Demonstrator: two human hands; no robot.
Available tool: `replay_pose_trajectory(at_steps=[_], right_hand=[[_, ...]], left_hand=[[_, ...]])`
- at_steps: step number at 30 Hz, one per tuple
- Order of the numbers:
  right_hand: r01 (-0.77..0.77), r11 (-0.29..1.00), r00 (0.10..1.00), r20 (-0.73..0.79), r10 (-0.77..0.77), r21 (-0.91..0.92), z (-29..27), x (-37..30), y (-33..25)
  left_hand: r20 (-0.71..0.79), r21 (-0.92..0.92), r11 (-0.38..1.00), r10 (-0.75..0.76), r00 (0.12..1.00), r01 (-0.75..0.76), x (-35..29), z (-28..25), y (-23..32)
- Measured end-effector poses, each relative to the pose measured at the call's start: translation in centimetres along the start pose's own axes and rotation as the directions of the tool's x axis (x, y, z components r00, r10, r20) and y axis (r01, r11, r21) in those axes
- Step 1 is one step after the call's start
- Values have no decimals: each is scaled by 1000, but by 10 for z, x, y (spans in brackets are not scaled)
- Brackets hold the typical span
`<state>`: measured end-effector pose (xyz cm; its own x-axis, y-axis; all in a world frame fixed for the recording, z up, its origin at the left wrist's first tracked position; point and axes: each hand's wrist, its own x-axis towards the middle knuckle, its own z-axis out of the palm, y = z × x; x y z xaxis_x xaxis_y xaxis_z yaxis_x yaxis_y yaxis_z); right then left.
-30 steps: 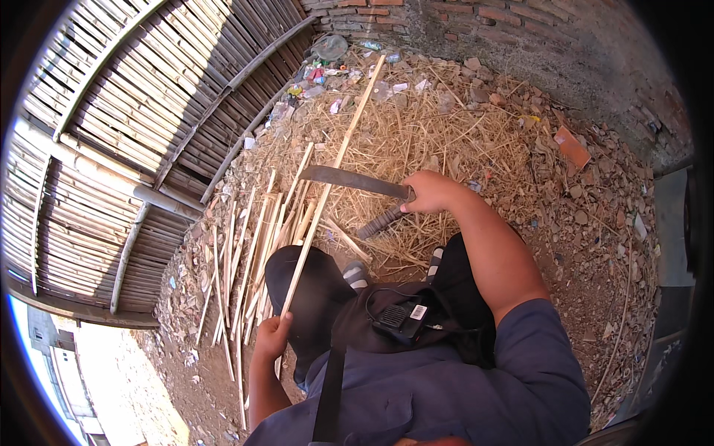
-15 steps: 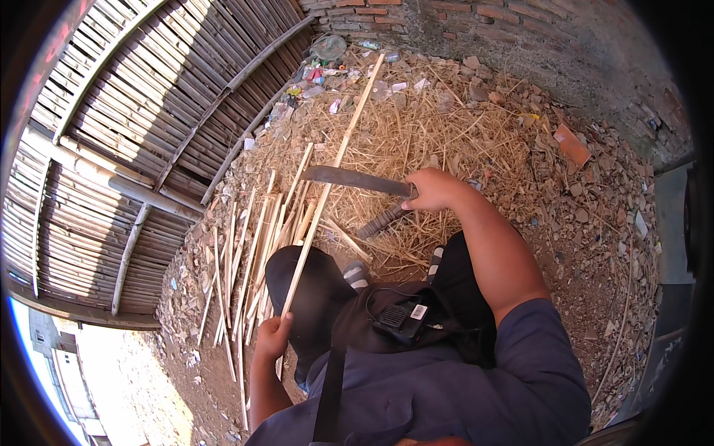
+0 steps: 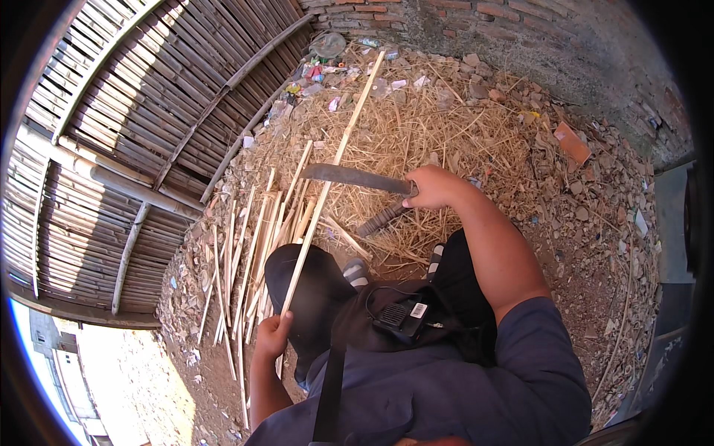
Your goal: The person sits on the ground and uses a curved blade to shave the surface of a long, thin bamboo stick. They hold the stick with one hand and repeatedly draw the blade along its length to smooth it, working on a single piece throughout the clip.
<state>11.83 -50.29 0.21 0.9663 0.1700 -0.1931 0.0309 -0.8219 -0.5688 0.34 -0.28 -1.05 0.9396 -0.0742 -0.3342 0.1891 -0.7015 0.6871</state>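
Observation:
My left hand (image 3: 274, 334) is closed on the near end of a long, pale bamboo strip (image 3: 314, 224). The strip slants up and away past my knee, its far end over the straw. In my right hand (image 3: 435, 186) is a machete (image 3: 357, 178) with a dark blade, gripped near its handle end. The blade points left and crosses the strip about midway, at or against it; exact contact cannot be told. Below the blade lies a dark ridged rod (image 3: 384, 220) on the straw. Several cut strips (image 3: 249, 256) lie in a loose bundle left of my knee.
A bamboo-slat wall (image 3: 141, 141) rises on the left, a brick wall (image 3: 513, 22) at the back. Straw shavings (image 3: 439, 134) cover the ground, with rubble on the right and litter (image 3: 316, 73) at the far corner. A broken orange tile (image 3: 572, 143) lies at right. A black device (image 3: 401, 320) rests on my lap.
Almost nothing differs. The strip's far end sits very slightly higher, and both hands keep their places and their holds.

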Motion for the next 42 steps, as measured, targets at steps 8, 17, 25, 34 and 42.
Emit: replay_pose_trajectory(at_steps=[8, 17, 25, 34, 42], right_hand=[[0, 1000, 1000, 1, 0, -1, -8, -4, -9], [-102, 995, 989, -109, 99, -22, -19, -13, -6], [-36, 995, 999, 14, 38, -89, -23, -9, -17], [-80, 996, 993, -90, 76, -41, -13, -13, -10], [-62, 996, 998, 13, 63, -70, -22, -9, -23]], left_hand=[[-8, -3, 1000, 1, 1000, -1, -2, -1, 0], [-30, 55, 998, 9, 1000, -7, 0, 1, 3], [-35, 47, 999, 13, 999, -12, 1, 0, -10], [11, 22, 1000, -11, 1000, 11, 1, 2, 2], [-27, -13, 1000, 5, 1000, -6, -1, 2, -3]])
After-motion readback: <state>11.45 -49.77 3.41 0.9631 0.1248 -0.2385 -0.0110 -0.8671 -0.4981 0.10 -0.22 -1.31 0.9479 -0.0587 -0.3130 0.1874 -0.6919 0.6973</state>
